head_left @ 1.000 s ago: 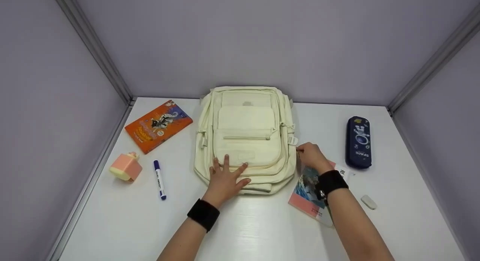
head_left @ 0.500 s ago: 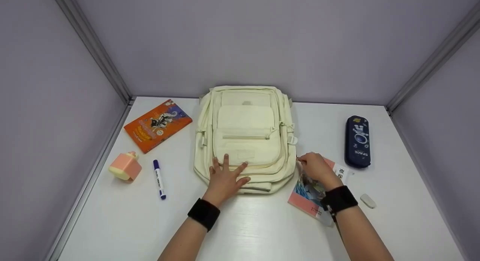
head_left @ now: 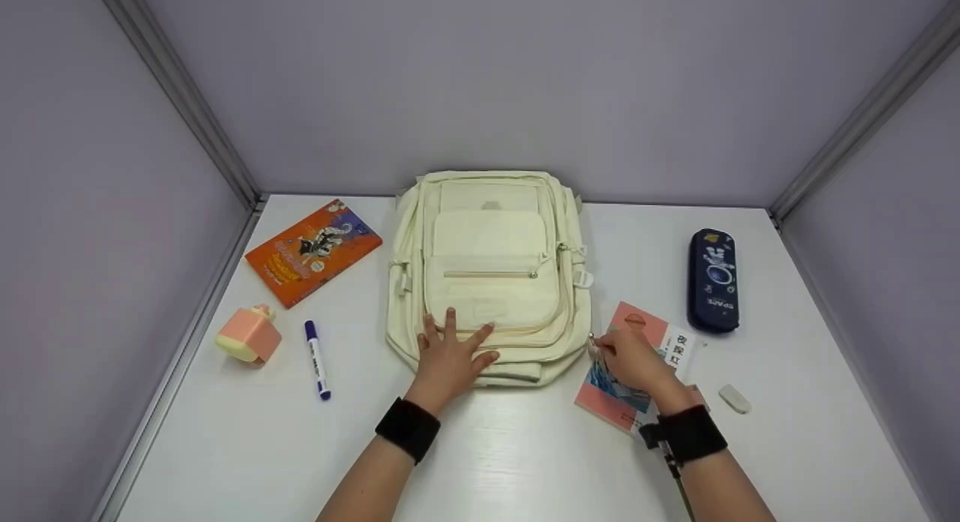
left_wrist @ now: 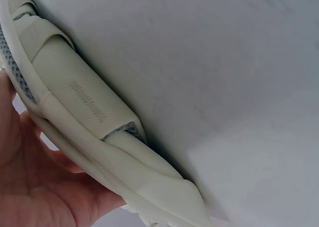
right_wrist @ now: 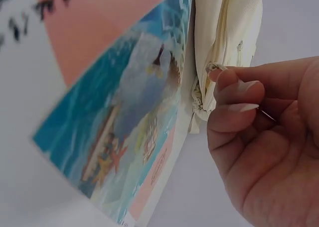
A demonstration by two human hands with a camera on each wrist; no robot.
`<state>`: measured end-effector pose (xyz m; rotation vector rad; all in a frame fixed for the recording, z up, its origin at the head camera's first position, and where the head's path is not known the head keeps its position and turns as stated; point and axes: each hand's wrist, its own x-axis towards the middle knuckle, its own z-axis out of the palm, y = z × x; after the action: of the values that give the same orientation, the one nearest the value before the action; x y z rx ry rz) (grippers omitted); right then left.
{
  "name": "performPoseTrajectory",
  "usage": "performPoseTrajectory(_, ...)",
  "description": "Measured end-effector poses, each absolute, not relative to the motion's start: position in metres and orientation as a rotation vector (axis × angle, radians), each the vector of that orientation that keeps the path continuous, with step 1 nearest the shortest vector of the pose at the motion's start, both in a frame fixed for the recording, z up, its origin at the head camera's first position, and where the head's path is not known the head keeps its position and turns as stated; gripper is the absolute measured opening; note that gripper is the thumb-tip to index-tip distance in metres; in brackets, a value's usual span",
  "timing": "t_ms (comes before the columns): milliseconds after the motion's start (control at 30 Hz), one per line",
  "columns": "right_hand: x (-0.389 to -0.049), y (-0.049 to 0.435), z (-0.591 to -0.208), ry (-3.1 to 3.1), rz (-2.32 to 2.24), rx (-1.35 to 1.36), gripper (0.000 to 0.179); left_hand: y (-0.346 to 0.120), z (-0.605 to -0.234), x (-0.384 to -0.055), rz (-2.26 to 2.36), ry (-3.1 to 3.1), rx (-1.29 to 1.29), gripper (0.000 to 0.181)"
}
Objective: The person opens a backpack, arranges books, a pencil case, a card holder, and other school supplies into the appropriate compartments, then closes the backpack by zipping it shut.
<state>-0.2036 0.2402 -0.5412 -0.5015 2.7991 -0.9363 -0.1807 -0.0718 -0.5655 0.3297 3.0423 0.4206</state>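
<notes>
One zip pull [right_wrist: 215, 66], pinched by my right hand [head_left: 637, 362] at the backpack's [head_left: 491, 237] right, seems partway run, more remaining; my left hand [head_left: 448, 364] lies spread on its near end.

SPACE stood on the dark blue pencil case [head_left: 714, 282] near the table's [head_left: 495, 454] back right corner. The pink-and-white book [head_left: 643, 324], nearer the right edge, bore Chinese characters starting with 夜. Lettering on the orange book [head_left: 313, 253], by the back left corner, and the marker [head_left: 317, 361], toward the left edge, was too small to read.
</notes>
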Motion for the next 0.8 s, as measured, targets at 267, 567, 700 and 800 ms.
performPoseTrajectory(267, -0.188, 0.235, -0.543, 2.766, -0.976, -0.426, 0.024, -0.07, -0.567, -0.181, 0.403, 3.043, 0.329, 0.055)
performPoseTrajectory(567, -0.178, 0.222, -0.545, 2.734, -1.021, -0.383, 0.023, -0.071, -0.563, -0.181, 0.426, 3.001, 0.314, 0.056)
performPoseTrajectory(700, -0.179, 0.222, -0.545, 2.715, -1.054, -0.32, 0.025, -0.073, -0.556, -0.181, 0.34, 2.975, 0.348, 0.065)
performPoseTrajectory(800, -0.18, 0.222, -0.544, 2.705, -1.068, -0.285, 0.026, -0.077, -0.554, -0.181, 0.18, 2.992, 0.414, 0.074)
